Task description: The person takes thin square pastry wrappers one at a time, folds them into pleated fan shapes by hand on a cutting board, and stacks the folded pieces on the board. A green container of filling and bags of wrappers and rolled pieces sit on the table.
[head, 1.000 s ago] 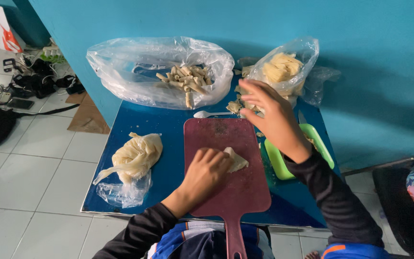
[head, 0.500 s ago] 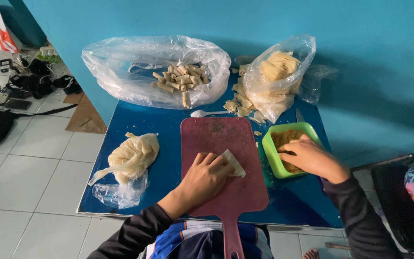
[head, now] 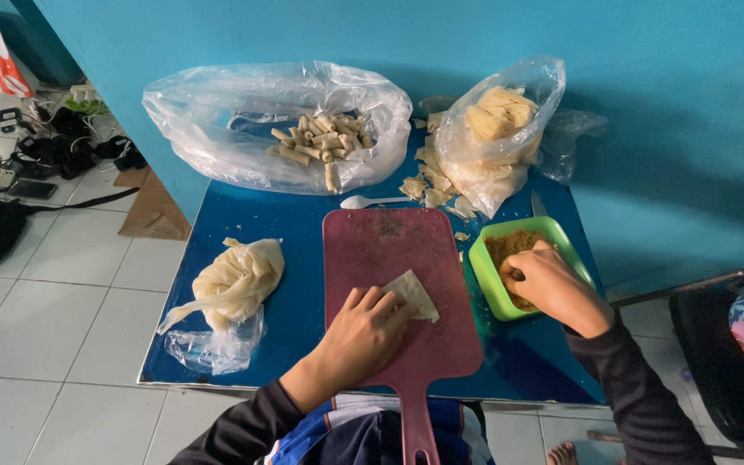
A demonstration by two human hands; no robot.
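A blue table (head: 303,224) fills the middle of the frame, set against a blue wall. Across its upper left lies a big clear bag (head: 217,120), spread open, with a heap of pale rolls (head: 320,142) on it. At the upper right stands a second bag (head: 497,129), stuffed with yellowish sheets, scraps spilling at its foot. A red board (head: 389,258) lies in the centre, its handle pointing to the bottom edge. At the lower left sits a knotted bag of dough (head: 234,280). Right of the board is a green tub (head: 486,258) of brown filling (head: 510,245).

The left hand (head: 363,336) lies flat and open on the board, fingertips pressing a folded wrapper (head: 415,295) at the board's centre right. The right hand (head: 553,288) dips into the tub, fingers bunched together in the filling; whether they hold any, I cannot tell. A white spoon (head: 372,201) lies just above the board.
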